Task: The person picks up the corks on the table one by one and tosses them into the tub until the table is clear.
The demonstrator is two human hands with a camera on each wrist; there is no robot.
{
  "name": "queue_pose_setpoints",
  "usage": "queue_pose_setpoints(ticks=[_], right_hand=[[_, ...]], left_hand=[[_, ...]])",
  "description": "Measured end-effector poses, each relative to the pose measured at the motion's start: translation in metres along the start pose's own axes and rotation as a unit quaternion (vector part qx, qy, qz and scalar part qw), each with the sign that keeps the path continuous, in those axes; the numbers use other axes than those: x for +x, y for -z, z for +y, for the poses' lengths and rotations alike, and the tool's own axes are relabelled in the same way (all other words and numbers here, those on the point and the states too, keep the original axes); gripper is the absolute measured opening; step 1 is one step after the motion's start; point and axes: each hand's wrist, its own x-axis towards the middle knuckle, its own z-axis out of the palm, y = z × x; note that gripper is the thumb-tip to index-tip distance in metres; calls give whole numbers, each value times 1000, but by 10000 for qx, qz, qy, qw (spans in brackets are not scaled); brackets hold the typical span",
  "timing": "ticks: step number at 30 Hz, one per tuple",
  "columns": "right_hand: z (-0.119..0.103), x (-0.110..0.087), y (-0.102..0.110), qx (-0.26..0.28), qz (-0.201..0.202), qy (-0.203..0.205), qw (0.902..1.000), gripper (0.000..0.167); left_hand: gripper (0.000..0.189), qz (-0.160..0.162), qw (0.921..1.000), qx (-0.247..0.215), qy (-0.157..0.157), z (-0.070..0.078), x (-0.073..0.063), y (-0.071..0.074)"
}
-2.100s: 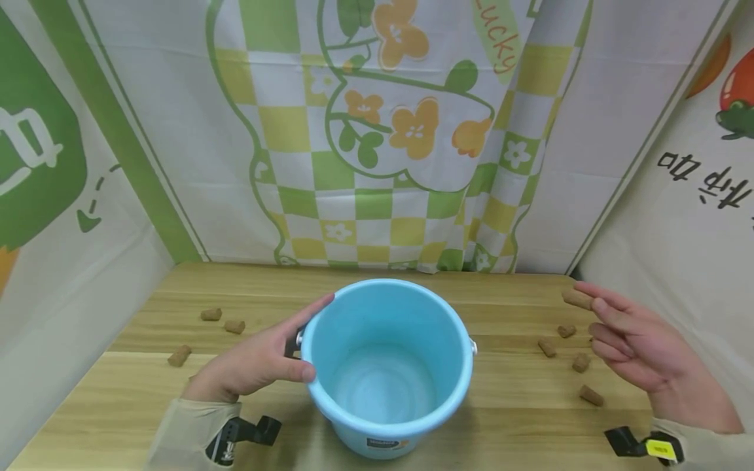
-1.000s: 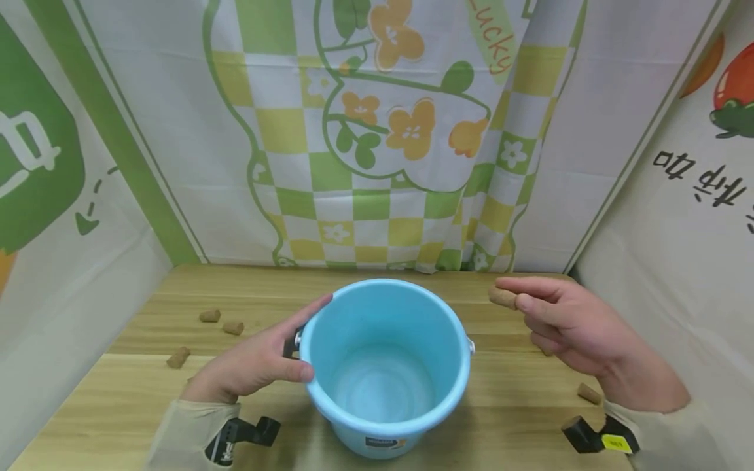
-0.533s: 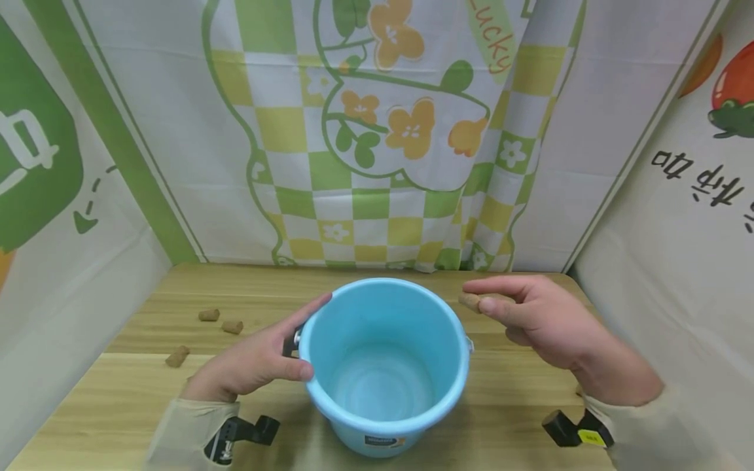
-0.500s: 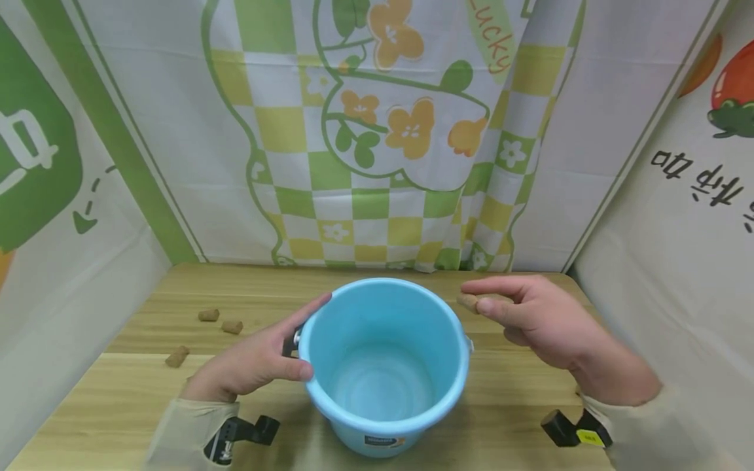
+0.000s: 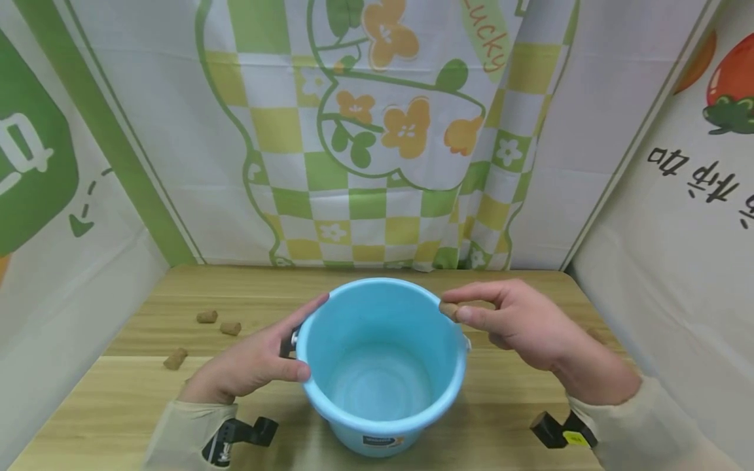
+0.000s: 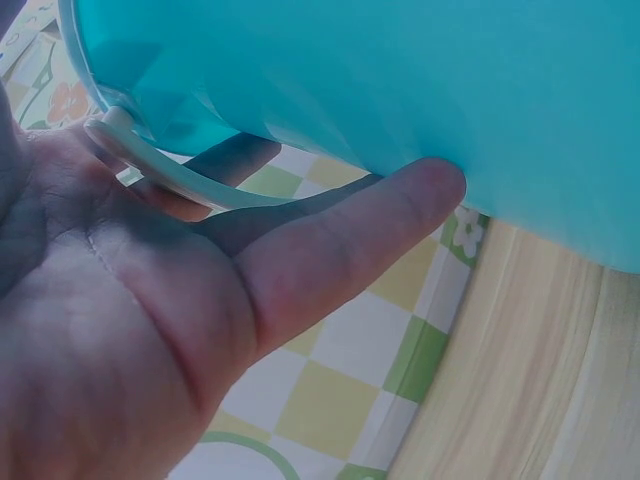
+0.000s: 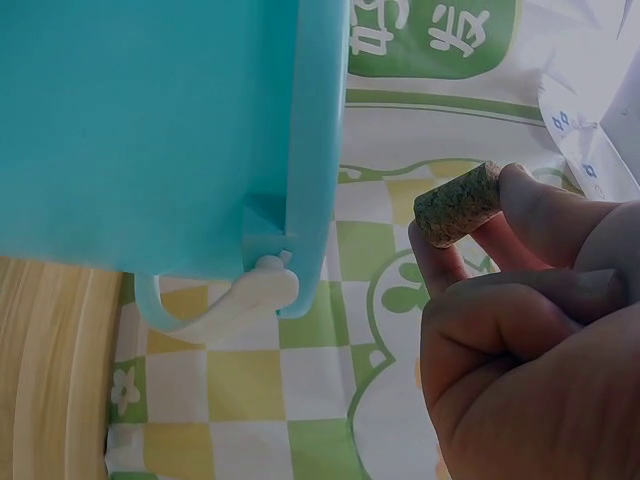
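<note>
A light blue bucket (image 5: 379, 428) stands upright on the wooden table. My left hand (image 5: 253, 356) rests on its left side, thumb and forefinger spread along the rim. In the left wrist view, straight fingers touch the outer wall of the bucket (image 6: 450, 90). Between thumb and fingertips, my right hand (image 5: 524, 324) pinches a cork (image 5: 449, 309) at the bucket's right rear rim. The right wrist view shows that cork (image 7: 458, 205) apart from the bucket, whose white handle (image 7: 230, 305) hangs down. Nothing lies on the visible part of the bucket's floor.
Three loose corks lie left of the bucket: one at the back (image 5: 207, 316), a second cork (image 5: 230, 328) beside it and a third cork (image 5: 175, 358) nearer. Another cork (image 5: 595, 335) shows partly behind the right forearm. Printed curtains (image 5: 377, 196) close off the table's rear and sides.
My right hand has carried the cork leftward from the table's right side to the bucket's rim. The right forearm now covers most corks there. My left hand has kept its place on the bucket.
</note>
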Motion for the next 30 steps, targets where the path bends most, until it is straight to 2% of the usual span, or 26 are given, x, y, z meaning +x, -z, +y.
queue_pose_setpoints(ticks=[12, 20, 30], right_hand=[[3, 9, -12, -192, -197, 10, 9996, 41], [7, 16, -22, 265, -385, -180, 9987, 41], [6, 17, -25, 149, -391, -310, 9986, 42]], left_hand=[[101, 4, 10000, 27, -8, -1, 0, 0], [101, 37, 10000, 10, -20, -1, 0, 0], [101, -8, 10000, -62, -3, -1, 0, 0]])
